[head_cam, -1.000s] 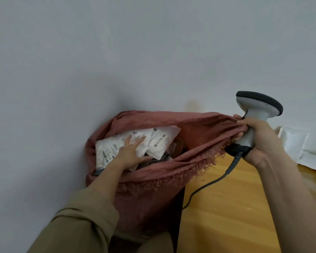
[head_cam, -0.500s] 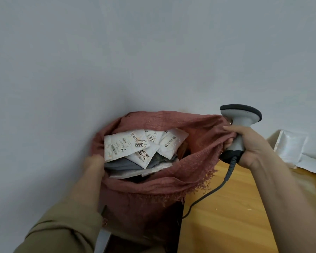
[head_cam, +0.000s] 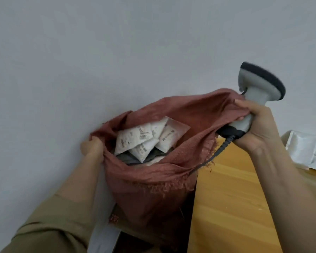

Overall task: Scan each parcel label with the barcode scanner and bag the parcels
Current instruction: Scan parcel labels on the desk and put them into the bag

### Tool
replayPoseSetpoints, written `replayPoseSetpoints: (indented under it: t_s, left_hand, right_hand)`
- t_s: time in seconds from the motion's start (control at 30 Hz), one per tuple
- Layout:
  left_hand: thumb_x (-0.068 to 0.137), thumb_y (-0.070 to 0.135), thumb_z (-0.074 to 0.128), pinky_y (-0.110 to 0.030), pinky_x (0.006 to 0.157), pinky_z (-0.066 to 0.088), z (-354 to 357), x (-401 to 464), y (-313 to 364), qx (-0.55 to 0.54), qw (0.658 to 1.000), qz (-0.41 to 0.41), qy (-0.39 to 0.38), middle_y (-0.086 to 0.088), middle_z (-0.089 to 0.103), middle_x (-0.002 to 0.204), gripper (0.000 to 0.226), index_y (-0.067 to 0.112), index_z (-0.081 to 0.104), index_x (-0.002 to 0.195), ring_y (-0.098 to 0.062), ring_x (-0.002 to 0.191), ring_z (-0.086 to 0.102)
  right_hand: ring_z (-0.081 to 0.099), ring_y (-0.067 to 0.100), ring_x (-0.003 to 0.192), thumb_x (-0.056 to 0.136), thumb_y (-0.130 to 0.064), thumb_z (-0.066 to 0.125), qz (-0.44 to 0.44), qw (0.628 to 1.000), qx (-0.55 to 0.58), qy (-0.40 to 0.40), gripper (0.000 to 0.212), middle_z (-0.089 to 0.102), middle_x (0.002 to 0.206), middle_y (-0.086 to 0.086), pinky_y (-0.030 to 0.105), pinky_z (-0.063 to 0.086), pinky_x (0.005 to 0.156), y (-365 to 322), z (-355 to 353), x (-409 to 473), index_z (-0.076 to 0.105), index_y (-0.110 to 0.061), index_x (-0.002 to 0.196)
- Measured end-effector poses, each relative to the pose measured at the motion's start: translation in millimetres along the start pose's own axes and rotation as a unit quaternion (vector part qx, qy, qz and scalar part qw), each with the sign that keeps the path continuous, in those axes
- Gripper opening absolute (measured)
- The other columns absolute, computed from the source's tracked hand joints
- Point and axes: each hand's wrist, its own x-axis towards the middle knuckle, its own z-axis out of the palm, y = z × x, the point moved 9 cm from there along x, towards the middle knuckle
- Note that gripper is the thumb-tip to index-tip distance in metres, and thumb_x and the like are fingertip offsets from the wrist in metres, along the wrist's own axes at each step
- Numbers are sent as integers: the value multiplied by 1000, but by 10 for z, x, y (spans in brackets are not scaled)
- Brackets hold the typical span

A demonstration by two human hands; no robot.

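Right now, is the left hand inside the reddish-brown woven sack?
No, the left hand grips the reddish-brown woven sack by its outer rim.

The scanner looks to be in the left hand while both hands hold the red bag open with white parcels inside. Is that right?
Not quite. The head view shows the scanner in the right hand, which grips it together with the bag's rim. The left hand grips only the opposite edge of the red bag. The rest stands: the bag is held open with white parcels inside.
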Motion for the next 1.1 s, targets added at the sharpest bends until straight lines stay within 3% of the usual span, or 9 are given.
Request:
replayPoseSetpoints:
  t_s: [0.07, 0.2, 0.37, 0.53, 0.7, 0.83, 0.9, 1.0, 1.1]
  left_hand:
    - [96, 18, 50, -36, 98, 48, -6, -19, 63, 4, 1000, 25, -10, -22, 61, 127, 41, -6, 57, 128, -33, 115, 60]
    - [98, 19, 47, -39, 99, 47, 15, -55, 231, 27, 996, 88, -16, -23, 63, 123, 38, -4, 62, 123, -32, 115, 60]
    - [99, 12, 39, -33, 97, 43, -225, 59, 726, -65, 986, 126, 84, -20, 65, 122, 37, -7, 64, 118, -29, 114, 61]
    - [94, 9, 44, -39, 95, 49, -93, 2, 411, 22, 994, 103, 33, -27, 64, 118, 35, -11, 63, 116, -35, 111, 62]
    - [85, 8, 54, -42, 101, 41, 109, -287, 158, 186, 981, 57, -7, -28, 48, 134, 46, -10, 49, 127, -41, 125, 46]
    - [77, 7, 59, -49, 94, 39, 410, -872, 545, 298, 891, 342, 13, -26, 46, 123, 45, 1, 51, 121, -42, 111, 45]
    - [82, 6, 57, -43, 87, 48, 779, -1169, 523, 270, 847, 440, -130, -21, 58, 108, 28, 6, 62, 110, -34, 95, 56]
    - [93, 18, 60, -25, 64, 52, 1287, -1562, -109, 327, 770, 266, -480, -8, 64, 102, 24, 17, 62, 117, -14, 72, 61]
    - [87, 41, 69, -25, 73, 50, 1255, -1834, -712, 509, 608, 153, -590, 1, 63, 107, 44, 29, 60, 128, -14, 75, 63]
  right_hand:
    - [62, 13, 63, 88, -7, 53, -15, 999, 8, -31, 21, 62, 70, 0, 27, 53, 84, -18, 112, -23, 64, -15, 72]
    - [41, 4, 47, 91, -5, 56, 7, 991, -24, 128, 29, 46, 56, -7, 15, 38, 56, 129, -223, -7, 48, -19, 67]
    - [45, 8, 63, 82, -3, 58, -22, 996, 64, 62, 22, 49, 68, -5, 17, 37, 92, -8, -187, -21, 53, -17, 66]
    - [44, 4, 43, 91, -6, 55, -7, 986, 7, 167, 29, 48, 52, -8, 14, 42, 48, -18, -603, -126, 49, -18, 66]
    - [46, 6, 37, 92, -10, 60, 63, 955, -104, 271, 23, 51, 47, -5, 14, 41, 40, 96, -1062, -386, 53, -15, 71]
    - [48, 7, 34, 92, -17, 66, 75, 926, -195, 316, 17, 57, 48, -2, 15, 44, 36, 33, -1322, -543, 56, -14, 79]
    - [49, 8, 34, 92, -19, 67, 80, 920, -200, 327, 16, 59, 54, -1, 15, 44, 37, 39, -1406, -608, 56, -14, 80]
    - [49, 7, 36, 94, -20, 66, 76, 912, -201, 348, 17, 58, 69, 1, 15, 44, 37, 59, -1538, -703, 56, -14, 81]
    - [49, 6, 37, 96, -18, 63, 63, 906, -205, 364, 17, 55, 72, 2, 15, 43, 36, 64, -1673, -814, 55, -13, 82]
